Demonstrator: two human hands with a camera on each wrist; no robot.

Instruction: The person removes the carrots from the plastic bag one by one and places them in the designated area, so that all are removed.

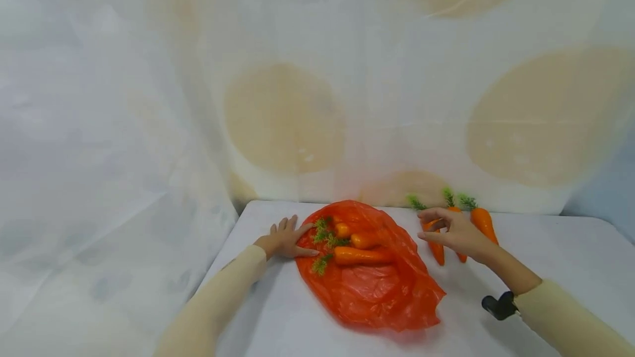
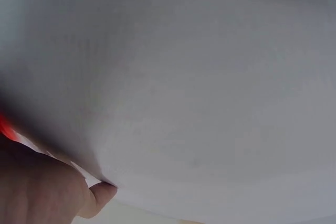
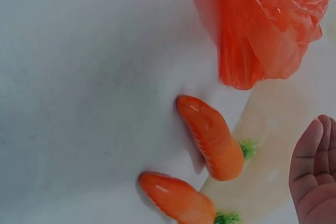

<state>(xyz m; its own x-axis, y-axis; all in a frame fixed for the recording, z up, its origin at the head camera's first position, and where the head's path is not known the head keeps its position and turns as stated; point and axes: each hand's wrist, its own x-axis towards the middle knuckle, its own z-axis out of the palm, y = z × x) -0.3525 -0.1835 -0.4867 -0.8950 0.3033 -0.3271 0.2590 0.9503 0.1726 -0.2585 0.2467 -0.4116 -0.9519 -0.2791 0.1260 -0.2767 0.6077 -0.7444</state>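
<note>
A red plastic bag (image 1: 369,291) lies spread on the white table, with three orange carrots (image 1: 362,256) with green tops in or on it. My left hand (image 1: 285,238) rests at the bag's left edge with its fingers spread; the left wrist view shows only part of that hand (image 2: 42,192). To the right of the bag are three more carrots, the left one (image 1: 435,248), the middle one (image 1: 462,258) and the right one (image 1: 483,222). Over the left and middle ones hovers my right hand (image 1: 458,233), fingers loosely bent and holding nothing. Two carrots show below the bag (image 3: 262,35) in the right wrist view.
The white table (image 1: 555,247) runs on to the right of the carrots. Behind it hangs a pale sheet (image 1: 397,98) with large tan spots, and another pale covering (image 1: 99,180) stands along the left. A black device (image 1: 498,306) is strapped at my right wrist.
</note>
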